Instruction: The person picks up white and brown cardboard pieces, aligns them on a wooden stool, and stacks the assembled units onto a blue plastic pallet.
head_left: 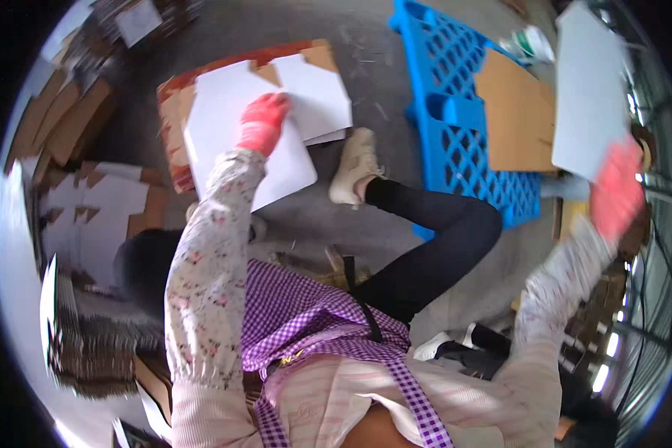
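Observation:
My left hand (263,123), in a pink glove, is closed at the right edge of a white cardboard sheet (216,112). That sheet lies slanted over another notched white sheet (317,89) on a low pile with a brown and red base (170,134). Far to the right, my gloved right hand (617,187) is blurred by motion. It grips the lower corner of a large white cardboard sheet (590,89), which is raised beside a brown cardboard piece (519,116). The fingertips of my right hand are hard to make out.
A blue plastic pallet (463,149) lies ahead, under the brown cardboard. My bent leg (440,246) and beige shoe (356,168) are between pile and pallet. Cardboard stacks (101,343) stand at left, with notched sheets (97,205) nearby. Another person's shoe (431,346) shows lower right.

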A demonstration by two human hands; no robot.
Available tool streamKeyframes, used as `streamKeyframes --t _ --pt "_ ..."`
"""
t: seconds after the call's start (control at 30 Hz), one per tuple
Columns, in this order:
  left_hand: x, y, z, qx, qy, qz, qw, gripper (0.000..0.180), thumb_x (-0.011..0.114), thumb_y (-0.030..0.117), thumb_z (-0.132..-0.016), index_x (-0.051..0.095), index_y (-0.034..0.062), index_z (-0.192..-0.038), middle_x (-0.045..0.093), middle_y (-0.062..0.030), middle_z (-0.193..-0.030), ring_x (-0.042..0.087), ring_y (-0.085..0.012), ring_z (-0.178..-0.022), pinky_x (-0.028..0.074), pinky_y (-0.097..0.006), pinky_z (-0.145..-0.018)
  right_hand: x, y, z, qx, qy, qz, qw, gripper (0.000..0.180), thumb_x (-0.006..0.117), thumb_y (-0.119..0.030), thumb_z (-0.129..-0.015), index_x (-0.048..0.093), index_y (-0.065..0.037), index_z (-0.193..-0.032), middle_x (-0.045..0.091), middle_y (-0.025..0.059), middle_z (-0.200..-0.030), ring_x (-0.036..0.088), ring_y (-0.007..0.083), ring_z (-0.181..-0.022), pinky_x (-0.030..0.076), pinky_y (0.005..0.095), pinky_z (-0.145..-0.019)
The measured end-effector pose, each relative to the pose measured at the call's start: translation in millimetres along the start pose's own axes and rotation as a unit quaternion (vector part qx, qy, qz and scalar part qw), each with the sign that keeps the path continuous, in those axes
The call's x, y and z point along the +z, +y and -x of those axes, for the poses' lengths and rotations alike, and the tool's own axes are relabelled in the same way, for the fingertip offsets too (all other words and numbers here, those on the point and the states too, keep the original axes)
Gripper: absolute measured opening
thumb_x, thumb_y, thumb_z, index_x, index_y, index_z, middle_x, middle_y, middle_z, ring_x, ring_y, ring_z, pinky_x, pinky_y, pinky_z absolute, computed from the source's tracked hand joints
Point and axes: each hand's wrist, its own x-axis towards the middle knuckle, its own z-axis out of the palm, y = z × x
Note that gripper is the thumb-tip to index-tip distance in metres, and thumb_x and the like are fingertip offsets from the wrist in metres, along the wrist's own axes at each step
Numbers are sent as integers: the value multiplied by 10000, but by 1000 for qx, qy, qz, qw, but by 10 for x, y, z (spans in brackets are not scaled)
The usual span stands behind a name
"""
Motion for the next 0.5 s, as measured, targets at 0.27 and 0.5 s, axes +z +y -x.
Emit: streamKeyframes --t 0.27,0.5 --pt "437 74 -102 -246 -44 268 930 252 497 207 -824 595 72 -1014 572 -91 -1128 537 -268 -1026 458 -380 -840 1062 -1376 896 163 -123 -434 877 424 466 -23 -867 419 9 -1287 465 140 -1292 436 203 -1199 360 300 -983" --pt "-88 -1131 459 -413 275 530 688 407 506 409 -862 611 25 -946 623 -134 -947 570 -237 -871 433 -334 -776 2697 -2275 1874 137 -180 -521 823 447 504 -94 -883 390 -35 -1311 549 114 -1155 541 170 -987 416 283 -870"
